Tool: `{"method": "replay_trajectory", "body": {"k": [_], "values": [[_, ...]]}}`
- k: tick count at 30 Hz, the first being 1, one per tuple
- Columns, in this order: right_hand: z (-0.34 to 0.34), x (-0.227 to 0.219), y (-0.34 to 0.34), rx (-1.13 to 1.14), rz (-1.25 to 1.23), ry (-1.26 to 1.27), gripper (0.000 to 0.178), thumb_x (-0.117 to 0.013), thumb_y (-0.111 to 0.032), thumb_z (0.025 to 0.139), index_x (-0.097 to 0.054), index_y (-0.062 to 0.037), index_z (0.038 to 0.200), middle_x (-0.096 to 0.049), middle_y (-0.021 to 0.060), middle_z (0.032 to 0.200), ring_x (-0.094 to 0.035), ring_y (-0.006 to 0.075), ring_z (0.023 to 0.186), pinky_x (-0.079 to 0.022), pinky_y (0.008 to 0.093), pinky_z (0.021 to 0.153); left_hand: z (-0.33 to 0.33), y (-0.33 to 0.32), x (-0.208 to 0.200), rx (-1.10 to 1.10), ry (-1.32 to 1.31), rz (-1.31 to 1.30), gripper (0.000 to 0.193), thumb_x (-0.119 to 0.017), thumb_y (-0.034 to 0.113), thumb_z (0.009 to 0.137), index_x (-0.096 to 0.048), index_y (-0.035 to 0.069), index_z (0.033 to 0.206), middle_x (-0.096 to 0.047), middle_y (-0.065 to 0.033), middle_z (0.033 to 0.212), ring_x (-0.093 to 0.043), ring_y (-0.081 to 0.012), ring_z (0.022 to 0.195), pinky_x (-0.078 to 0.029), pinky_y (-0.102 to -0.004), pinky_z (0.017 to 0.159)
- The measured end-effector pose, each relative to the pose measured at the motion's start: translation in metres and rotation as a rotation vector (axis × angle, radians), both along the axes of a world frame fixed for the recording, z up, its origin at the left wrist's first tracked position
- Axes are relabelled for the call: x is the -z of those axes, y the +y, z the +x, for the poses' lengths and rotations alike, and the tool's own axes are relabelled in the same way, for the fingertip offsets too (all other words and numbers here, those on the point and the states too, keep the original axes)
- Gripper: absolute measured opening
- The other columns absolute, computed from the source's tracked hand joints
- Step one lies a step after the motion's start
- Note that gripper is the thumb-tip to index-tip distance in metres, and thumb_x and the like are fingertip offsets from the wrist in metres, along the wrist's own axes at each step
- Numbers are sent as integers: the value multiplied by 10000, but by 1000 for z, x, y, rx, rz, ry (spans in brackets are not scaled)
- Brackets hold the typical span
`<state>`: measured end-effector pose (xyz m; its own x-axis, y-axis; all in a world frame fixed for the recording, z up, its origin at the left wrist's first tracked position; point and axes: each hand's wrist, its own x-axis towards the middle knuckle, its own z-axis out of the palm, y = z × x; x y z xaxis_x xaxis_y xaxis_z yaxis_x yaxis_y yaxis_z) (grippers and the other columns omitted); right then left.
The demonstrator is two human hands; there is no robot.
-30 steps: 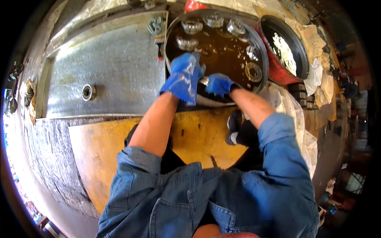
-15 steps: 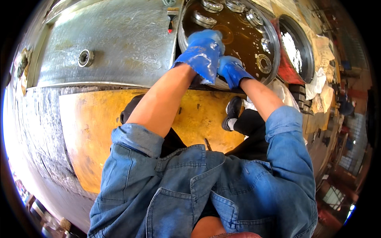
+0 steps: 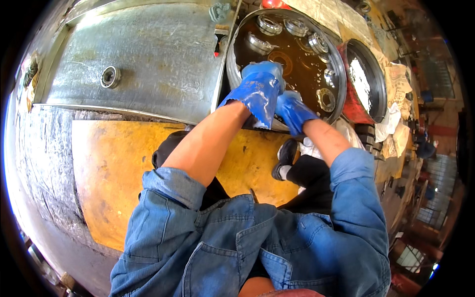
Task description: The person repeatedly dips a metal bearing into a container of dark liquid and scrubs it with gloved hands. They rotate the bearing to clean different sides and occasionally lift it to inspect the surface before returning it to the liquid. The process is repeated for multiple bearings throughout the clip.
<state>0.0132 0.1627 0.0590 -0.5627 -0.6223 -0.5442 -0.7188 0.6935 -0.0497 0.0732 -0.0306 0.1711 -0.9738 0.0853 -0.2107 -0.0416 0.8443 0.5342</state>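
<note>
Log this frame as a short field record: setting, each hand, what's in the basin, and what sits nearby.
setting: person seen from above, denim shirt, sleeves rolled up, over a round metal basin of dark brown liquid
left hand: blue glove, in the basin; grip cannot be told
right hand: blue glove, at the basin's near rim; grip hidden
basin contents: several metal bearing rings lying in the liquid
left of basin: galvanised metal tray holding one bearing
right of basin: dark round pan with white material
underfoot: yellow board

Approx 7 bearings, 2 basins.
</note>
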Motion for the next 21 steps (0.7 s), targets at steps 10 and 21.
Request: {"method": "replay_trajectory", "body": {"k": [10, 21], "values": [[2, 1, -1, 669, -272, -165, 407, -731, -417, 831, -755, -138, 1125, -747, 163, 1067, -710, 347, 995, -544, 383, 852, -2, 2, 3, -3, -36, 11, 377, -667, 367, 893, -711, 110, 1165, -736, -157, 1118, -695, -336, 1080, -549, -425, 937], [-5, -24, -17, 13, 122, -55, 324, -633, -277, 904, -722, -31, 1097, -738, 203, 1052, -718, 333, 976, -569, 425, 851, -5, -1, 1, 0, -67, 3, 401, -671, 402, 894, -705, 108, 1164, -732, -153, 1131, -688, -332, 1095, -550, -435, 933]]}}
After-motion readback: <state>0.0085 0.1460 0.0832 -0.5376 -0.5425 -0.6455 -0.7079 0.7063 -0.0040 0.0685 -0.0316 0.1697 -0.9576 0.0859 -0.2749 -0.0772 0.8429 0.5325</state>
